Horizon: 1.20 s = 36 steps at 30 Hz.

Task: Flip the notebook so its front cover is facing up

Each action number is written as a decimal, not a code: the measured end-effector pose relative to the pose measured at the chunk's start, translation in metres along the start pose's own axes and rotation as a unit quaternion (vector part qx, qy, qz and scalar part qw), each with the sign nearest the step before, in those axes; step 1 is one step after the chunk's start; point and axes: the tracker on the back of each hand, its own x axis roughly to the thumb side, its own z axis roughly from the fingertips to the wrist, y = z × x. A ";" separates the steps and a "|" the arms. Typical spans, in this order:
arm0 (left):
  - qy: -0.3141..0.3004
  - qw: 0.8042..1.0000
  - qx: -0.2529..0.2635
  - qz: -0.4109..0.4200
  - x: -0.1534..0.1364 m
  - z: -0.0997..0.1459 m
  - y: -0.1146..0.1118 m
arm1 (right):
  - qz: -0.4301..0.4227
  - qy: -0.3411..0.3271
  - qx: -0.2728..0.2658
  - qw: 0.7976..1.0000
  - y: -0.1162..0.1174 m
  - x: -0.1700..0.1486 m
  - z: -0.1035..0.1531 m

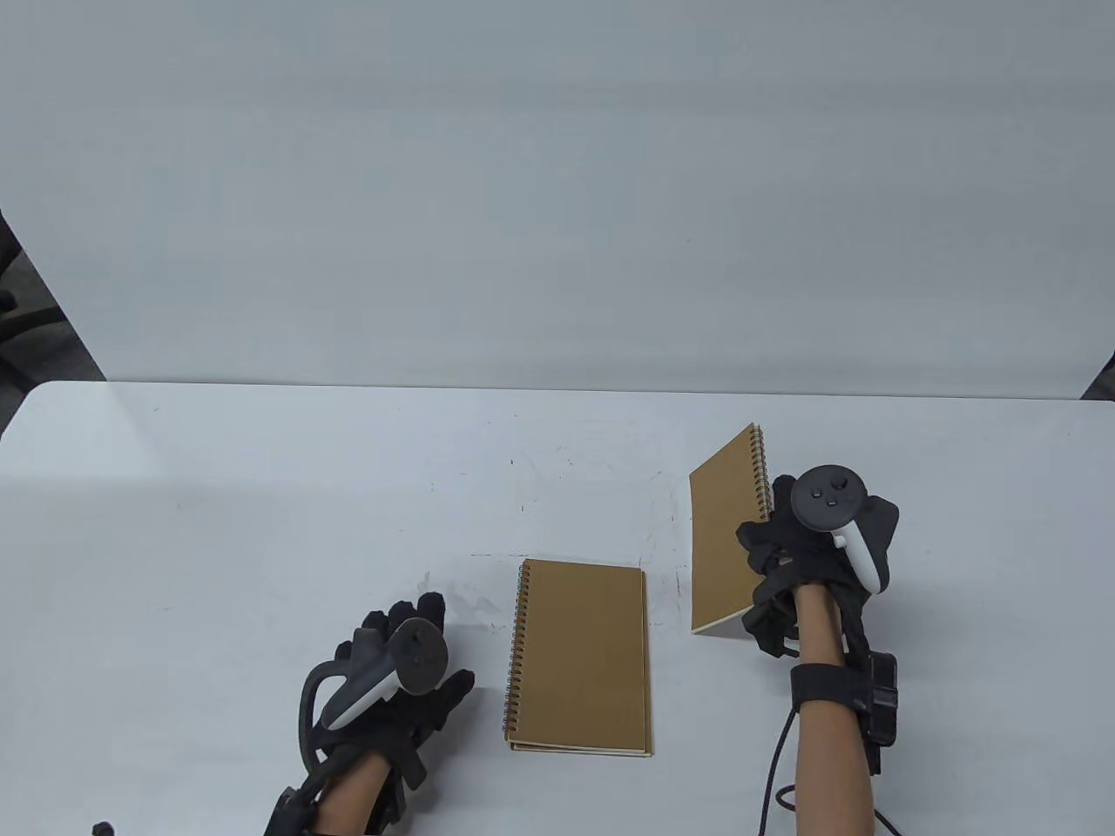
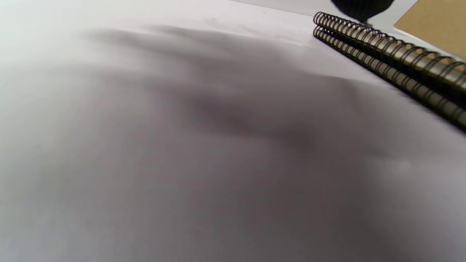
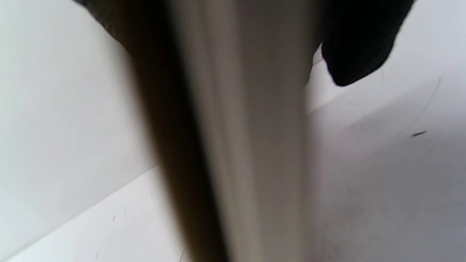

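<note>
My right hand (image 1: 771, 544) grips a brown spiral notebook (image 1: 725, 531) by its spiral edge and holds it tilted up on its long edge at the table's right. In the right wrist view the notebook's page edge (image 3: 247, 145) fills the middle, blurred, with a gloved fingertip (image 3: 358, 47) beside it. More brown spiral notebooks (image 1: 579, 657) lie flat in a stack at centre front, spirals on the left. My left hand (image 1: 396, 670) rests flat on the table left of the stack, fingers spread, holding nothing. The left wrist view shows two stacked spirals (image 2: 393, 65).
The white table (image 1: 261, 522) has faint pen marks near its middle. A white wall stands behind its far edge. A black cable trails from my right wrist at the front edge.
</note>
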 end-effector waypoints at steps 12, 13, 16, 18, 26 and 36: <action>-0.007 0.999 -0.047 -0.002 0.008 0.004 -0.002 | 0.170 -0.015 0.016 0.985 0.045 0.102 0.092; -0.008 0.999 -0.047 -0.001 0.008 0.005 -0.001 | 0.182 -0.014 0.013 0.983 0.050 0.107 0.094; -0.010 0.998 -0.054 0.012 0.009 0.010 0.000 | 0.223 -0.014 0.000 0.975 0.067 0.124 0.101; -0.016 0.998 -0.060 0.023 0.010 0.011 0.001 | 0.234 -0.015 0.005 0.972 0.077 0.134 0.102; -0.021 0.996 -0.078 0.042 0.010 0.011 0.000 | 0.206 -0.009 0.064 0.976 0.125 0.163 0.094; -0.021 0.994 -0.088 0.056 0.008 0.010 -0.001 | 0.177 0.016 0.163 0.970 0.192 0.166 0.080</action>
